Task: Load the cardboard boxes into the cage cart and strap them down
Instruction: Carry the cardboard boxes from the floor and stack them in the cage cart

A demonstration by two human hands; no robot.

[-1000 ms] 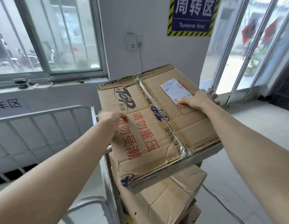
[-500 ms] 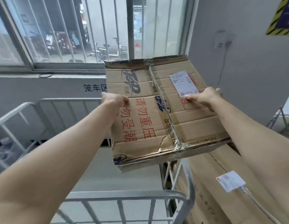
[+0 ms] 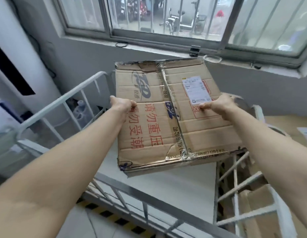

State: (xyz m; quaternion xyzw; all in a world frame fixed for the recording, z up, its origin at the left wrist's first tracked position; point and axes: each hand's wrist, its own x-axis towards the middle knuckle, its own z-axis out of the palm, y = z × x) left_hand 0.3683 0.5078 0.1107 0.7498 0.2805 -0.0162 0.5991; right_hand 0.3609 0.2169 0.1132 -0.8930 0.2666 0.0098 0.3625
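Cardboard box [image 3: 197,131], red 请勿重压 [image 3: 155,133], maybe TOP logo [image 3: 140,86], in grip of L hand [image 3: 122,105], R hand [image 3: 216,107]

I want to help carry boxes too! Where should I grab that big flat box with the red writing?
Take the cardboard box by its two side edges, midway along, one hand from each side, as the left hand and right hand do here. It is wide and flat, and its near edge looks creased, so probably weaker there.

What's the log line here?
stage: loading | cardboard box: held over cage cart | left hand: grips left edge | right hand: grips right edge
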